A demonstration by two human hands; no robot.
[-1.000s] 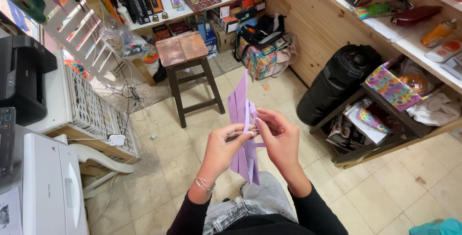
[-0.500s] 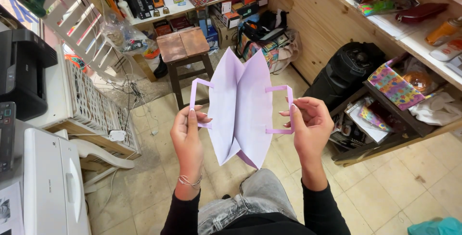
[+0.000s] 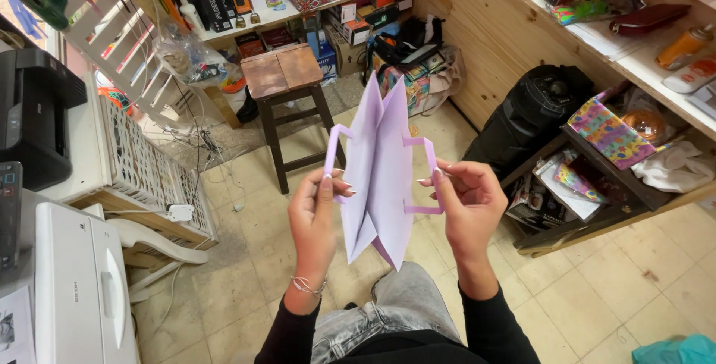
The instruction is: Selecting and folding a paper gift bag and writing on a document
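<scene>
We held a lilac paper gift bag (image 3: 380,177) up in front of us, between our two hands and above our lap, with its open mouth pointing away toward the wooden stool (image 3: 287,73) and its folded bottom tapering to a point just over our grey jeans (image 3: 388,312). Our left hand (image 3: 313,222) was closed on the bag's left side, fingers curled round the edge of the paper just below the left handle loop (image 3: 333,151), thumb pressed against the near face. Our right hand (image 3: 470,207) gripped the opposite side, fingertips (image 3: 440,176) pinched on the right handle loop (image 3: 425,174), which stuck out sideways from the panel. So the bag sat squarely between the two grips, its sides drawn a little apart and its gussets folded inward, making a narrow V when seen from above. The bag touched nothing but our hands. A thin bracelet (image 3: 307,285) lay on our left wrist, and black sleeves covered both forearms. Around us the floor was pale tile (image 3: 597,289). A white printer (image 3: 82,289) stood at our lower left, a white plastic crate (image 3: 142,162) lay just beyond it, and a black duffel bag (image 3: 533,114) leaned against the wooden shelving (image 3: 619,207) on our right.
</scene>
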